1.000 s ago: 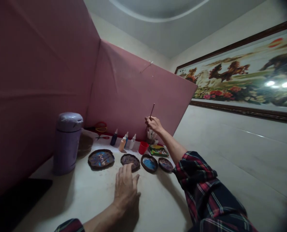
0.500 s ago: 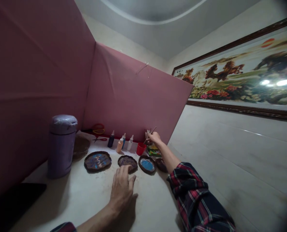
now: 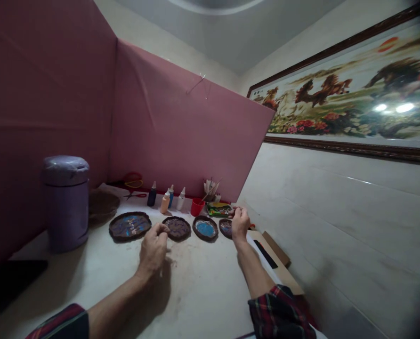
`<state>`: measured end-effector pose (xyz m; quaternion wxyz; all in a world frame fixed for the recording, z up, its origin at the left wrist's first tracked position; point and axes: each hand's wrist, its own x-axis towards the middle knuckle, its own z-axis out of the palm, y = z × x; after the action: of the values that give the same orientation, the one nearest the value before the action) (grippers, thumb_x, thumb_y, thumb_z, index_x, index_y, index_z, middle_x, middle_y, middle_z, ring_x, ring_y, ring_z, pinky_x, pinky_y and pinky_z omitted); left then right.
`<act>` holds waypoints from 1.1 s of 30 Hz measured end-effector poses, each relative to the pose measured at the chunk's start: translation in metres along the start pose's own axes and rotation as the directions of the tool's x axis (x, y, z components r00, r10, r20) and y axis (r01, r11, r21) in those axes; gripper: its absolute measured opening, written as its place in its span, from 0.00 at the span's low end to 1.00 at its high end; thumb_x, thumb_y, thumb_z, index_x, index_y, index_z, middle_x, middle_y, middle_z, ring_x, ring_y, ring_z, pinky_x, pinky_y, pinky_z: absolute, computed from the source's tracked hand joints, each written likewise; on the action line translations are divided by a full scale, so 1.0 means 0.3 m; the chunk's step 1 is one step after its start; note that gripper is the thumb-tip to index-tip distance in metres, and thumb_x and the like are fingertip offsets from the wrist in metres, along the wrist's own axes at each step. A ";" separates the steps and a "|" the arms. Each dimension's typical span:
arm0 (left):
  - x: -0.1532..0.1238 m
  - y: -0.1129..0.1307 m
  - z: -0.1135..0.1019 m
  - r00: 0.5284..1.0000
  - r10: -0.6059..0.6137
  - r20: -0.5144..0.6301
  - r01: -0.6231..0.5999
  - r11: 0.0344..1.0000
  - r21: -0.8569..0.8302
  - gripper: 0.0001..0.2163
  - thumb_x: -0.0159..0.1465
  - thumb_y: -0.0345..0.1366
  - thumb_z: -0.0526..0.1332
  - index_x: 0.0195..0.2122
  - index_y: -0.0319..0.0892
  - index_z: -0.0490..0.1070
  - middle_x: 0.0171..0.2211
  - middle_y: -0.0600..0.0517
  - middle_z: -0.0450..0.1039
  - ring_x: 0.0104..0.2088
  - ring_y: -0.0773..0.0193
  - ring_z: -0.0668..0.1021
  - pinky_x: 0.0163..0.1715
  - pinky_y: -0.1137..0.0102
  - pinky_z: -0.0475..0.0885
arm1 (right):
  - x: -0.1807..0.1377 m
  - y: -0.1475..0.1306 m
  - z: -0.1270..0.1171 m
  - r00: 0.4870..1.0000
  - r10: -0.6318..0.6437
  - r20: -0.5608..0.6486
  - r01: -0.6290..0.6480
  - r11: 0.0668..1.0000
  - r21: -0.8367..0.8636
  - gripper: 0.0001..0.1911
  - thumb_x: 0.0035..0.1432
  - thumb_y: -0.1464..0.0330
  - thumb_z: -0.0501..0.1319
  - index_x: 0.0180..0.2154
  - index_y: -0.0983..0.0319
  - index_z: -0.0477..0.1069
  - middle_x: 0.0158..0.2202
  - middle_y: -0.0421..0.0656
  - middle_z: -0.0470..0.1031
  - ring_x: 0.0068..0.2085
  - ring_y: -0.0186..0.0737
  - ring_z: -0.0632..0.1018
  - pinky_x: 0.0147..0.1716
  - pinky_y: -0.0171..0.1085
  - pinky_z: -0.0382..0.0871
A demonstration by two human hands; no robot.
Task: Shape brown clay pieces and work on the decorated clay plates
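Bending at the left rim of the purplish dish (image 3: 177, 229), in the lower middle of the frame, the fingers of your left hand (image 3: 153, 248) are bunching together; nothing is clearly showing between them, and I cannot tell whether they are pinching the rim or only resting against it. Right of centre, your right hand (image 3: 240, 222) is curling its fingers over the small dish (image 3: 225, 228) and hiding that dish's right edge, so I cannot tell if it is gripping anything. Both dishes are lying flat on the white table (image 3: 196, 292), their dark rims looking rough and uneven. Judging by that look, you are probably dealing with something fairly light and stiff, perhaps brittle at its thin rim, and the coloured middle may be smearing if it is wet. Hence you are better off cupping opposite outer edges low down, leaving the coloured surface alone and not squeezing one spot. Between your hands, the blue dish (image 3: 205, 229) is offering a similar rim; left of them, the large dish (image 3: 130, 226) is probably needing wider support. Farther up the frame, the red cup (image 3: 197, 207) and the green box (image 3: 218, 209) are standing close behind.
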<state>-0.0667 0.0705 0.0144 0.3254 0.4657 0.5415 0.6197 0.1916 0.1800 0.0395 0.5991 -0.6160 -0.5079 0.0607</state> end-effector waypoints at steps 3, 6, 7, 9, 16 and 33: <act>0.056 -0.005 -0.034 0.998 -0.007 -0.070 0.005 1.000 -0.029 0.06 0.52 0.37 0.53 0.29 0.43 0.66 0.30 0.54 0.68 0.27 0.64 0.73 0.18 0.72 0.72 | -0.058 0.021 -0.002 0.995 -0.098 0.005 0.098 0.995 -0.027 0.17 0.63 0.62 0.46 0.39 0.64 0.69 0.29 0.44 0.78 0.26 0.38 0.77 0.29 0.34 0.67; 0.089 -0.012 -0.059 0.995 -0.008 -0.104 0.006 1.000 -0.021 0.06 0.53 0.38 0.53 0.29 0.43 0.66 0.29 0.54 0.68 0.25 0.64 0.73 0.17 0.72 0.71 | -0.089 0.010 0.009 0.977 -0.208 0.042 0.211 0.976 -0.054 0.16 0.62 0.61 0.48 0.37 0.63 0.71 0.30 0.45 0.78 0.30 0.40 0.78 0.32 0.35 0.66; 0.093 -0.013 -0.063 0.995 -0.002 -0.104 0.001 1.000 -0.012 0.06 0.53 0.38 0.53 0.29 0.43 0.66 0.29 0.54 0.69 0.24 0.64 0.73 0.18 0.72 0.71 | -0.098 0.003 0.013 0.968 -0.243 0.056 0.246 0.967 -0.062 0.16 0.62 0.61 0.49 0.36 0.63 0.71 0.29 0.45 0.78 0.31 0.41 0.78 0.33 0.35 0.66; 0.092 -0.011 -0.063 0.996 0.028 -0.087 -0.027 1.000 0.014 0.07 0.54 0.38 0.54 0.29 0.42 0.67 0.28 0.54 0.70 0.26 0.64 0.73 0.22 0.71 0.71 | -0.115 -0.014 0.018 0.949 -0.305 0.082 0.311 0.948 -0.071 0.16 0.62 0.61 0.50 0.36 0.63 0.72 0.29 0.45 0.78 0.32 0.42 0.78 0.34 0.35 0.65; 0.074 -0.017 -0.046 0.989 0.146 0.037 -0.149 0.984 0.099 0.10 0.53 0.41 0.60 0.31 0.41 0.72 0.28 0.53 0.73 0.30 0.62 0.74 0.32 0.70 0.67 | -0.177 -0.060 0.019 0.868 -0.467 0.168 0.479 0.877 -0.032 0.13 0.62 0.64 0.52 0.36 0.62 0.73 0.33 0.45 0.78 0.34 0.40 0.77 0.35 0.34 0.65; 0.083 -0.030 -0.050 0.991 0.126 0.052 -0.135 0.966 0.222 0.13 0.50 0.32 0.55 0.36 0.41 0.74 0.23 0.57 0.69 0.24 0.65 0.69 0.25 0.72 0.63 | -0.337 -0.137 0.024 0.498 -0.664 0.558 0.691 0.692 0.208 0.04 0.59 0.70 0.58 0.34 0.62 0.71 0.31 0.43 0.77 0.32 0.37 0.76 0.33 0.32 0.64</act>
<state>-0.0904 0.0892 0.0116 0.2392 0.5458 0.5702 0.5654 0.1158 0.1045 0.0164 0.3700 -0.3278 -0.8693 -0.0002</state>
